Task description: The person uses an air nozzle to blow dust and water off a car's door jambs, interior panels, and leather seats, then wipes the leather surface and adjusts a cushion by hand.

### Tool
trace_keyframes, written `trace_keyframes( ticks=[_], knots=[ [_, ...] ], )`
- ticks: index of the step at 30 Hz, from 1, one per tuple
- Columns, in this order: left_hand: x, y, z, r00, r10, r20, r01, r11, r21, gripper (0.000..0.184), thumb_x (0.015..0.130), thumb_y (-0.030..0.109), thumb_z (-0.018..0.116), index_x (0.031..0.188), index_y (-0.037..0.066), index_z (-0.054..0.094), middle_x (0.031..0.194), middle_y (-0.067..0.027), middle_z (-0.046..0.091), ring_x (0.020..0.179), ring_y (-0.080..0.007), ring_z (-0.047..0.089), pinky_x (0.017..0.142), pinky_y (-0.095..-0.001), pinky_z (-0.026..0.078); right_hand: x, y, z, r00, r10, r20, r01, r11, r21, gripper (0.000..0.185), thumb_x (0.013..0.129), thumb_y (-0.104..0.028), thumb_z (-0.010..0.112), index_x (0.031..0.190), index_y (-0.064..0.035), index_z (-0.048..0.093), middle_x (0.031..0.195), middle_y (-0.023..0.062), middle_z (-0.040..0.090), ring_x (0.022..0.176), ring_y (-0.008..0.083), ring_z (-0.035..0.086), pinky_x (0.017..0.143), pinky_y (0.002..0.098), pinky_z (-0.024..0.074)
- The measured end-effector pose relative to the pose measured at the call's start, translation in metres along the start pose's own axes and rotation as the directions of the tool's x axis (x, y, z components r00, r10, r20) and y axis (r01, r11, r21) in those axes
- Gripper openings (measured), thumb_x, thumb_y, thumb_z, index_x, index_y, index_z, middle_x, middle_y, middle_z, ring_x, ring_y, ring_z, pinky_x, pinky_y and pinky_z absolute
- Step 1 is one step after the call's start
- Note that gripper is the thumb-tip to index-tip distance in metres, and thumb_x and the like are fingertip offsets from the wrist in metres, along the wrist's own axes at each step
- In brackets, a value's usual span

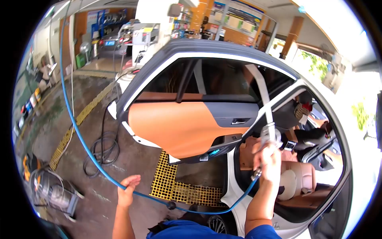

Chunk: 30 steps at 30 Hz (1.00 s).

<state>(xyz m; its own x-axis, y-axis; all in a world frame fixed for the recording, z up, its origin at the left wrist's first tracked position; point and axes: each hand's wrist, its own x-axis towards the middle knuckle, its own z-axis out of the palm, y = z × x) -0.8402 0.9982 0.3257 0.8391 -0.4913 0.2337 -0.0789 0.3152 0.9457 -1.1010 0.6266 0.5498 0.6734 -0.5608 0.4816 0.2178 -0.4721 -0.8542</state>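
Observation:
My right hand (pixel 267 157) is wrapped around a silver spray gun (pixel 273 131), raised in the opening of the car's rear doorway; the gun's front is blurred. A blue hose (pixel 83 137) joins the gun's metal fitting (pixel 256 174) below my fist. The hose sags across in front of me to my left hand (pixel 127 189), which grips it low on the left, then rises out of view at the top. A black ball (pixel 170 205) sits on the hose between my hands. The open car door (pixel 171 127) has an orange and grey inner panel and stands ahead of both hands.
Beige seats (pixel 304 175) show inside the white car. A person in dark clothing (pixel 314 135) is partly visible at the front seats. Yellow floor grating (pixel 163 179) lies below the door. A coiled black hose (pixel 101 155) and a vacuum cleaner (pixel 55 191) are on the left floor.

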Motion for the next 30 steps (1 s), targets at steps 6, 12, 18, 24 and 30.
trace_keyframes(
  ticks=[6,12,18,24,30],
  knots=[
    [-0.026,0.032,-0.015,0.993,0.071,-0.091,-0.075,0.996,-0.049,0.031,0.086,-0.006,0.048,0.114,-0.005,0.060,0.117,-0.0195,0.064,0.108,-0.0300,0.063,0.093,-0.0414,0.052,0.001,-0.019,0.071,0.982,-0.100,0.162,0.113,0.991,-0.075,0.048,0.096,-0.034,0.057,0.117,0.0084,0.050,0.080,0.0052,0.059,0.048,0.0058,0.047,0.045,0.0206,0.0403],
    [-0.062,0.060,-0.018,0.995,-0.033,-0.098,0.024,0.996,-0.091,0.031,0.089,0.000,0.047,0.117,-0.004,0.058,0.117,-0.0194,0.063,0.102,-0.0288,0.065,0.074,-0.0389,0.060,-0.008,-0.024,0.141,0.982,-0.042,0.186,0.106,0.932,-0.348,0.034,0.090,-0.016,0.062,0.116,0.0030,0.050,0.087,0.0163,0.063,0.078,0.0283,0.064,0.074,0.0369,0.0508],
    [-0.074,0.066,-0.030,0.993,-0.099,-0.057,0.093,0.990,-0.104,0.036,0.087,-0.002,0.045,0.121,-0.002,0.057,0.118,-0.0183,0.063,0.089,-0.0248,0.068,0.059,-0.0312,0.058,-0.035,-0.005,0.225,0.935,0.141,0.327,0.101,0.775,-0.624,0.047,0.092,-0.031,0.061,0.123,0.0023,0.048,0.100,0.0290,0.064,0.090,0.0461,0.064,0.078,0.0493,0.0517],
    [-0.081,0.063,-0.046,0.987,-0.149,-0.065,0.141,0.983,-0.120,0.036,0.088,-0.001,0.045,0.122,-0.002,0.056,0.116,-0.0162,0.064,0.088,-0.0230,0.068,0.053,-0.0276,0.055,-0.049,0.037,0.280,0.889,0.168,0.425,0.152,0.769,-0.621,0.046,0.094,-0.035,0.056,0.119,0.0025,0.045,0.102,0.0302,0.062,0.088,0.0486,0.063,0.078,0.0539,0.0499],
    [-0.088,0.052,-0.067,0.967,-0.235,-0.098,0.221,0.966,-0.132,0.038,0.086,-0.002,0.045,0.122,-0.001,0.057,0.116,-0.0161,0.064,0.084,-0.0223,0.069,0.051,-0.0264,0.053,-0.066,0.084,0.319,0.869,0.239,0.432,0.127,0.737,-0.663,0.052,0.096,-0.038,0.053,0.127,0.0030,0.041,0.113,0.0310,0.059,0.096,0.0478,0.061,0.083,0.0525,0.0490]
  ],
)
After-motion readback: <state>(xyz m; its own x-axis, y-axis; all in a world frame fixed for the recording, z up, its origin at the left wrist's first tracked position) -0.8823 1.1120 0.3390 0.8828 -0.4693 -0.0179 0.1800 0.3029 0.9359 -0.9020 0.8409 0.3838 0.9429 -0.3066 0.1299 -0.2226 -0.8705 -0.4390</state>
